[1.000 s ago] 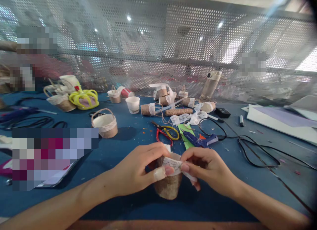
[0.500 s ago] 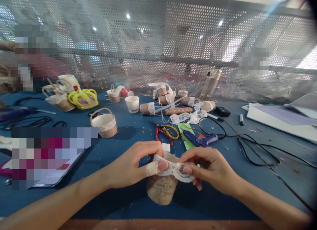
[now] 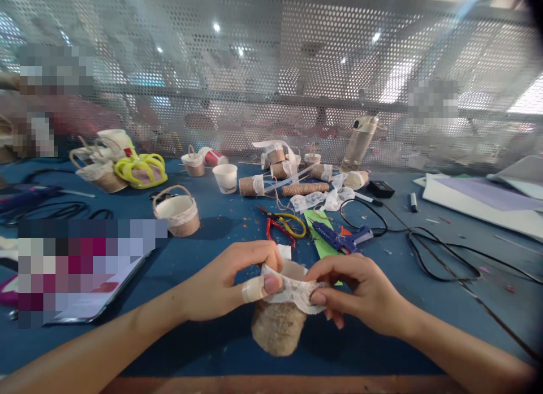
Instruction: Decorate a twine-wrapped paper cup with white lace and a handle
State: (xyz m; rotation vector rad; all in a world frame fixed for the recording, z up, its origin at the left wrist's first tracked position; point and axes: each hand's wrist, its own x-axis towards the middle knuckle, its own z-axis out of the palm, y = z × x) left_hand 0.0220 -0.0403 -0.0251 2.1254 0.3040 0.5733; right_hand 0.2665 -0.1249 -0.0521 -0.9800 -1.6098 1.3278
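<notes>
Two hands, left hand (image 3: 220, 284) and right hand (image 3: 360, 289), both pinched shut on one lace strip (image 3: 292, 289) around one twine-wrapped cup (image 3: 278, 329), one pair of scissors (image 3: 285, 224) and one glue gun (image 3: 341, 239) on blue tabletop (image 3: 220, 224)

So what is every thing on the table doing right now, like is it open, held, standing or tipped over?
Twine-wrapped cup: held in both hands, tilted.
Lace strip: pressed on the cup's rim by both thumbs.
Left hand: gripping cup and lace, thumb bandaged.
Right hand: pinching the lace.
Scissors: lying open.
Glue gun: lying on its side, cord attached.
White cup: standing upright.
Small basket: upright, handle up.
Bottle: upright, lid shut.
</notes>
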